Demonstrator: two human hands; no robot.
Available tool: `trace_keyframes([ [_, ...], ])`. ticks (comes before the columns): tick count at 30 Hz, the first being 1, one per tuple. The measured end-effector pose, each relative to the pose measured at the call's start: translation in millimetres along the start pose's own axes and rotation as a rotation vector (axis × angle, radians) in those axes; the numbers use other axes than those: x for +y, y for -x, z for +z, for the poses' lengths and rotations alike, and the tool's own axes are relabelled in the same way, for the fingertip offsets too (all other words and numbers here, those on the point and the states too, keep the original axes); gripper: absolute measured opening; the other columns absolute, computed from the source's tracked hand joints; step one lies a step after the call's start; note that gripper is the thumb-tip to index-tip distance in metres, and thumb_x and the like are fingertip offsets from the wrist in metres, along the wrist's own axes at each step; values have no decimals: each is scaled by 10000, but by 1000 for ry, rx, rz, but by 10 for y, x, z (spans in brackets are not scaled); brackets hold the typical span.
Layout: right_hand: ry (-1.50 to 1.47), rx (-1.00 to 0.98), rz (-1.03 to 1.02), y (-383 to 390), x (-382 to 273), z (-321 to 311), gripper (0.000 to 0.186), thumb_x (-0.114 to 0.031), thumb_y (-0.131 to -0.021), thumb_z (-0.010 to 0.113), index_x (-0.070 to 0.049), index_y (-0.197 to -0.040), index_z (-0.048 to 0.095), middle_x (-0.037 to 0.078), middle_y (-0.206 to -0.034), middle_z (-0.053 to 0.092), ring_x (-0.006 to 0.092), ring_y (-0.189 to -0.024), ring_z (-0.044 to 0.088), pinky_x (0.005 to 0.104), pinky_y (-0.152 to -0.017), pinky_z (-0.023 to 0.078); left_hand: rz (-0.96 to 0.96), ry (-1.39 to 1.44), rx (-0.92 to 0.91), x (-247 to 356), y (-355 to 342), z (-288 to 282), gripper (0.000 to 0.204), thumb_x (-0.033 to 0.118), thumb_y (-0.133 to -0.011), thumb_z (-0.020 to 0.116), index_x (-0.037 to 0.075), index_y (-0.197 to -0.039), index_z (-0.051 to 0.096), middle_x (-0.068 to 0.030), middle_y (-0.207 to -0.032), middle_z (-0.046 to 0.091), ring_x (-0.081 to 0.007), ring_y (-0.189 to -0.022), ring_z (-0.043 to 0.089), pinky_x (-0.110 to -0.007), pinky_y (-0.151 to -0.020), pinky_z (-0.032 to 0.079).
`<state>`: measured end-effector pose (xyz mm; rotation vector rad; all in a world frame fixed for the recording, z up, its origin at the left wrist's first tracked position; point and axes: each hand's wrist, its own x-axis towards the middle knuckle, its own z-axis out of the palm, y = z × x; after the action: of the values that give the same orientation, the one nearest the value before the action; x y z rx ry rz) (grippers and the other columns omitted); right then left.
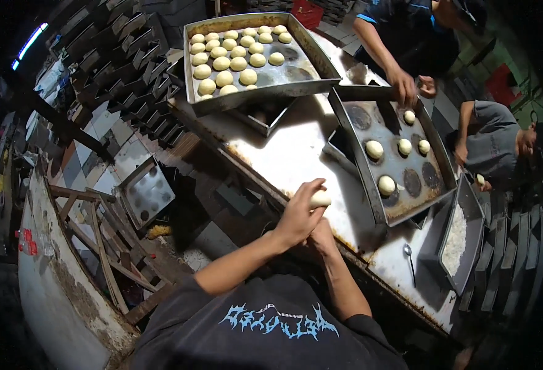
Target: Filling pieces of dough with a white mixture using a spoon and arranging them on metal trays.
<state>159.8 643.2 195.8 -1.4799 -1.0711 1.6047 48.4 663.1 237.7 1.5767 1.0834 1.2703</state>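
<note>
Dough ball (321,199), long axis seemingly left-right, cupped between both hands (305,222) over table edge (296,154).

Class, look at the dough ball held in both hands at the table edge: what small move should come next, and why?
Probably set the dough ball, cupped between the left hand and right hand, onto the nearer tray. That tray holds only five balls with bare dark spots free, while the far tray is largely filled.

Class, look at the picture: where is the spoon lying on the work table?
In the head view, the spoon lies on the metal table at lower right, between the tray of dough balls and the tray of flour.
</note>
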Motion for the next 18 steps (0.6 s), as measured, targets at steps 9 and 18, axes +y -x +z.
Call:
trace_keyframes([
  [9,464,319,-587,-1022,-194,113,139,-83,-821,544,3,-914,603,147,-961,596,279,-944,548,375,-859,415,-46,302,-453,-579,-899,-612,831,-24,-676,462,59,-1413,88,-179,-1460,103,-271,-1361,78,-459,-1089,105],
  [18,835,530,-492,-1223,-351,-82,79,-64,-783,568,-9,-763,515,154,-760,521,316,-740,488,390,-633,390,86,-666,-361,-319,-2442,-2338,321,122,-830,532,-6,-1124,523,-138,-1128,552,-233,-1091,505,-317,-923,383],
])
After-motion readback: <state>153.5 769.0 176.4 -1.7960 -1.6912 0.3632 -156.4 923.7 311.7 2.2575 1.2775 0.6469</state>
